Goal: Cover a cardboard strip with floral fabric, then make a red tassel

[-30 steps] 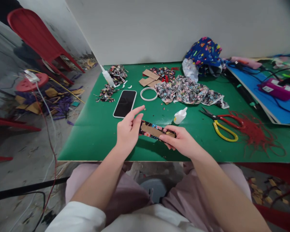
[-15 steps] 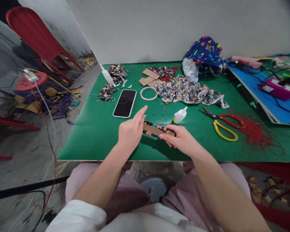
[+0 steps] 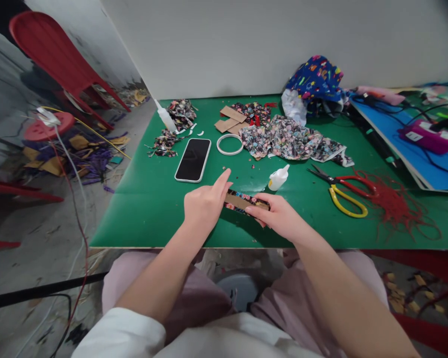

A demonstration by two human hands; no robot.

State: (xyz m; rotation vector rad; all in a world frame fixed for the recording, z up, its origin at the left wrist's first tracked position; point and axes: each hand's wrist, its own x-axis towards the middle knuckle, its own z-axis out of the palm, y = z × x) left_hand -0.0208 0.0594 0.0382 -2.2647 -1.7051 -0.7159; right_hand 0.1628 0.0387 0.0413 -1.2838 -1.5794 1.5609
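Between my hands, above the front of the green table [image 3: 142, 219], is a brown cardboard strip [image 3: 239, 201] edged with dark floral fabric. My right hand [image 3: 278, 211] grips its right end, thumb on the brown face and fingers beneath. At the left end, my left hand [image 3: 205, 204] is pressed against the strip with its fingers held together and pointing away from me; that end is hidden behind it. A small white glue bottle [image 3: 279, 178] lies just beyond my right hand. A phone [image 3: 193, 160] with a dark screen is beyond my left hand.
A roll of white tape [image 3: 230, 152], cardboard pieces [image 3: 229, 118] and crumpled floral fabric [image 3: 291, 139] lie farther back. Right of my hands are scissors [image 3: 345, 186] and tangled red thread [image 3: 401, 209]. Another white bottle [image 3: 166, 119] stands at the back left.
My left hand has shifted slightly right along the strip, its fingers now pressing closer over the left end. The right hand has moved a little left, keeping its grip.
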